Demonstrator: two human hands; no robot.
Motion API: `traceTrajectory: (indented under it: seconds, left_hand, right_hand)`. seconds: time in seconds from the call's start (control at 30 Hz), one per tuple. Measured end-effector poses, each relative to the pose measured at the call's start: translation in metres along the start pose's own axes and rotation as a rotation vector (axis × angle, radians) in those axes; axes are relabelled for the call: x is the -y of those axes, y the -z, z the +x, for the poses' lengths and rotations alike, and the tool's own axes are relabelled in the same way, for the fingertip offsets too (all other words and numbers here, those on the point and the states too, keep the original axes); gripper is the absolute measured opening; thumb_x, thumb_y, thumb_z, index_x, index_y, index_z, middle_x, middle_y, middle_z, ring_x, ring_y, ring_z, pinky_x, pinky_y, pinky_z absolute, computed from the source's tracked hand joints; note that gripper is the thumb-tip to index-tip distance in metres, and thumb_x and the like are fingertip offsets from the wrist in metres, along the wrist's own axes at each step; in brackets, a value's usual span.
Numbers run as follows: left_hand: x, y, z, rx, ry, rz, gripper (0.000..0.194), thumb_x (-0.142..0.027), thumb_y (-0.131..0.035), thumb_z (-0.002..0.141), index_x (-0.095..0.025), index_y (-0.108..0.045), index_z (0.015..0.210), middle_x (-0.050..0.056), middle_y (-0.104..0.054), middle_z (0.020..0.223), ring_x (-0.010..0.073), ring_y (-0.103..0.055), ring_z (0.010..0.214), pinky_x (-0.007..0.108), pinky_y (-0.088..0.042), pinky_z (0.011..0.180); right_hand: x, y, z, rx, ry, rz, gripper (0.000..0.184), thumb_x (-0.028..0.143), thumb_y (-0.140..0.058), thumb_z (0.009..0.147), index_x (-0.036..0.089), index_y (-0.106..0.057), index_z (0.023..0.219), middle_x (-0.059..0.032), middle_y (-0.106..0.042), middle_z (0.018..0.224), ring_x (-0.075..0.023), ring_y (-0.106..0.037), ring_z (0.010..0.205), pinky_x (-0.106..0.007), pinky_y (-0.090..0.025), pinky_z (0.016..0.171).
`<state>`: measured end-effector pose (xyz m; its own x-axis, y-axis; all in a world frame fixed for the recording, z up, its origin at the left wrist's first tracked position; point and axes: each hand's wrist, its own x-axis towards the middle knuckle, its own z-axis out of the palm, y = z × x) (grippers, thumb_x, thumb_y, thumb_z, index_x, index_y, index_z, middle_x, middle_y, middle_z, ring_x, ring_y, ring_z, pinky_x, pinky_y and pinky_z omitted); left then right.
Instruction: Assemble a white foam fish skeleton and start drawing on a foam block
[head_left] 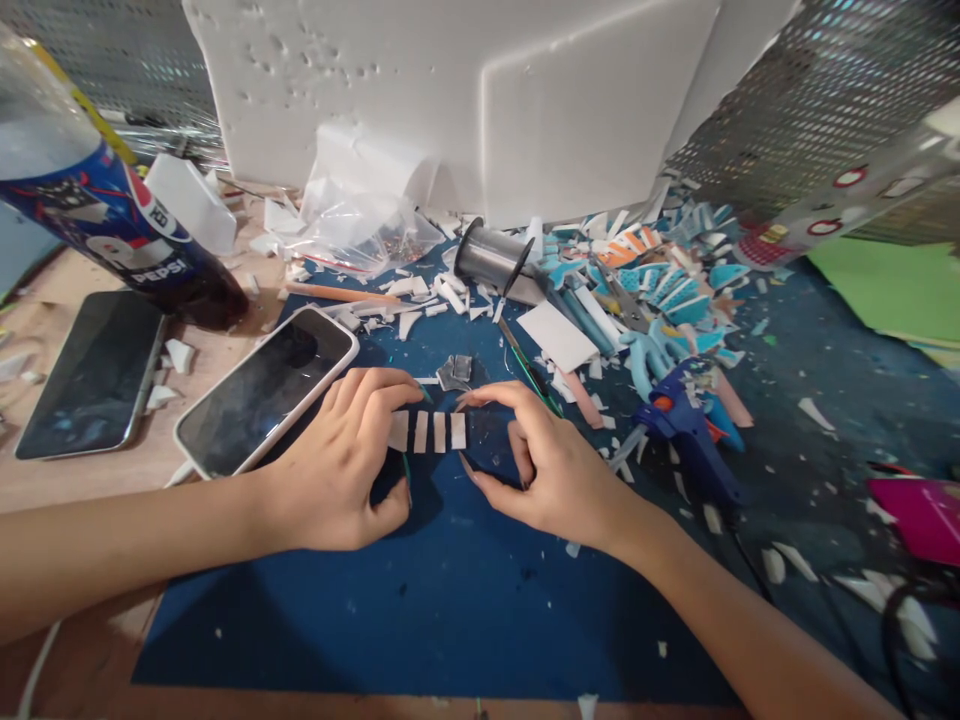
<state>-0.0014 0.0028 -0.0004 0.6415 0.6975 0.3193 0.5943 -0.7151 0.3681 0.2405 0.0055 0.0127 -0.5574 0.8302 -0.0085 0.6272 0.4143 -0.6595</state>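
Observation:
My left hand (349, 460) and my right hand (551, 465) rest on a dark blue mat (450, 600), fingers curled toward each other. Between them lies a row of several small white strips (429, 431), apparently on a clear piece. The left fingertips press the left end of the row. The right hand's forefinger and thumb pinch at the right end, around the clear piece (487, 435). A thin green stick (406, 466) runs under the left hand. Small grey bits (455, 371) lie just beyond the strips.
A white-cased phone (266, 390) lies left of my hands, a second phone (94, 375) and a Pepsi bottle (112, 220) farther left. A blue glue gun (686, 425), scissors and foam scraps (660, 290) lie right. A grey spool (491, 258) and white foam blocks (465, 90) stand behind.

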Motion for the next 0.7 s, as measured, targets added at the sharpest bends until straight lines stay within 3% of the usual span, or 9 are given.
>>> traceTrajectory:
  seconds: [0.3,0.5,0.7]
  left_hand:
    - [-0.0002,0.0003,0.0011,-0.031,-0.017,-0.04,0.047,-0.016,-0.053,0.077,-0.007,-0.034,0.119,0.02,-0.046,0.116,0.0334,-0.046,0.108,0.052,-0.043,0.089]
    - [0.0004,-0.0005,0.0028,-0.026,-0.051,-0.088,0.047,-0.019,-0.057,0.081,-0.01,-0.033,0.119,0.019,-0.048,0.114,0.0308,-0.045,0.103,0.048,-0.044,0.085]
    - [0.0014,-0.0027,0.0021,-0.012,-0.028,-0.101,0.045,-0.02,-0.058,0.084,-0.01,-0.032,0.12,0.02,-0.048,0.117,0.0318,-0.045,0.109,0.048,-0.043,0.089]
  right_hand:
    - [-0.0004,-0.0006,0.001,0.007,-0.011,0.019,0.049,0.028,-0.06,0.083,0.021,-0.04,0.128,0.0041,-0.05,0.074,-0.0066,-0.044,0.044,-0.023,-0.035,0.043]
    - [0.0012,0.0017,-0.0031,-0.045,0.037,-0.074,0.051,0.027,-0.061,0.084,0.02,-0.038,0.128,-0.0055,-0.059,0.101,-0.0041,-0.044,0.046,-0.022,-0.036,0.042]
    - [-0.0014,-0.0009,-0.0035,-0.111,0.145,-0.214,0.049,0.028,-0.06,0.085,0.018,-0.036,0.127,-0.0119,-0.057,0.12,-0.0043,-0.046,0.047,-0.023,-0.039,0.039]
